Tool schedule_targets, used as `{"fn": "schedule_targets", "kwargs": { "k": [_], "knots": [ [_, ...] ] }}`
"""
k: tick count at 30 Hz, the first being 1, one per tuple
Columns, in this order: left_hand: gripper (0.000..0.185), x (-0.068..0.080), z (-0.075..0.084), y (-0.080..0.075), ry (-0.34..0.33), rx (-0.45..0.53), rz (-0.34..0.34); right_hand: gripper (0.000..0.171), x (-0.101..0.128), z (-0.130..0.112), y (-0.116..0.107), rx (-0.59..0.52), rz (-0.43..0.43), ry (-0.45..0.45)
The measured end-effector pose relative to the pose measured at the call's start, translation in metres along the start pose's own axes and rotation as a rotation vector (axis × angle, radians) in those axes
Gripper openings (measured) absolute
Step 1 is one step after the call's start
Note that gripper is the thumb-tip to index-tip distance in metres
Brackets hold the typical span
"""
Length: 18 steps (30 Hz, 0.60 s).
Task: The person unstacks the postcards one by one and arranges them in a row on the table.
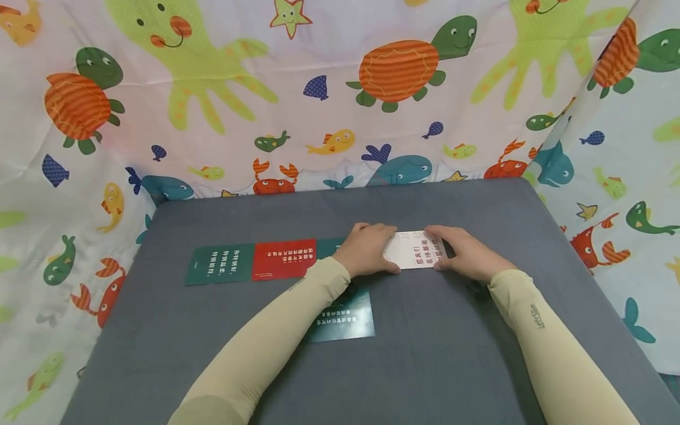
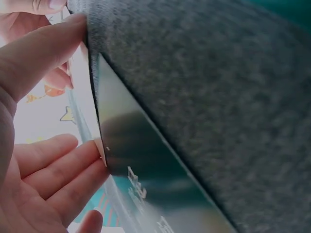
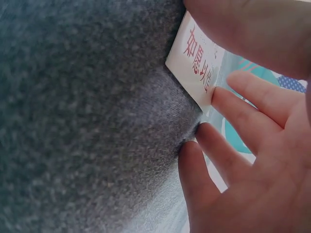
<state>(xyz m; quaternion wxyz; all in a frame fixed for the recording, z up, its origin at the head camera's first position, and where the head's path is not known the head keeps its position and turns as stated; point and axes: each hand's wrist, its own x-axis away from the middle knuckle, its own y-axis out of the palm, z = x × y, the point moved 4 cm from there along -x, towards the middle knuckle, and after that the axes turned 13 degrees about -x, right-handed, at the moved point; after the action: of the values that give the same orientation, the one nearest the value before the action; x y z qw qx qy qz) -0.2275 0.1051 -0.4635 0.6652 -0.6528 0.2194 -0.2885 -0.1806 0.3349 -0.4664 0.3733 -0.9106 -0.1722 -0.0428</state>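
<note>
A white card with red printed characters lies flat on the grey table, between both hands. My left hand holds its left end, fingers along the far edge and thumb by the near edge. At the other end, my right hand spans the card between thumb and index finger. The right wrist view shows a corner of the white card beside the fingertips. A green card passes close by the left fingers in the left wrist view; part of it is hidden in the head view.
Left of the hands, a green card and a red card lie in a row. Another green card lies nearer, partly under the left sleeve. A patterned curtain hangs behind the grey table.
</note>
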Motion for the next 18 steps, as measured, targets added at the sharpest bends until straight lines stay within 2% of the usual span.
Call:
{"fn": "schedule_targets", "kwargs": {
  "k": [5, 13, 18],
  "knots": [
    [0.097, 0.0043, -0.004, -0.0017, 0.003, 0.009, 0.01, 0.082, -0.004, -0.0047, -0.0004, 0.023, -0.01, 0.001],
    [0.098, 0.0029, -0.0041, -0.0008, 0.002, 0.015, -0.004, 0.08, -0.0027, -0.0048, 0.0009, 0.008, -0.015, 0.013],
    [0.101, 0.0102, 0.0007, -0.0002, 0.008, -0.034, 0.023, 0.081, 0.0021, -0.0084, 0.0046, 0.022, 0.012, -0.018]
  ]
}}
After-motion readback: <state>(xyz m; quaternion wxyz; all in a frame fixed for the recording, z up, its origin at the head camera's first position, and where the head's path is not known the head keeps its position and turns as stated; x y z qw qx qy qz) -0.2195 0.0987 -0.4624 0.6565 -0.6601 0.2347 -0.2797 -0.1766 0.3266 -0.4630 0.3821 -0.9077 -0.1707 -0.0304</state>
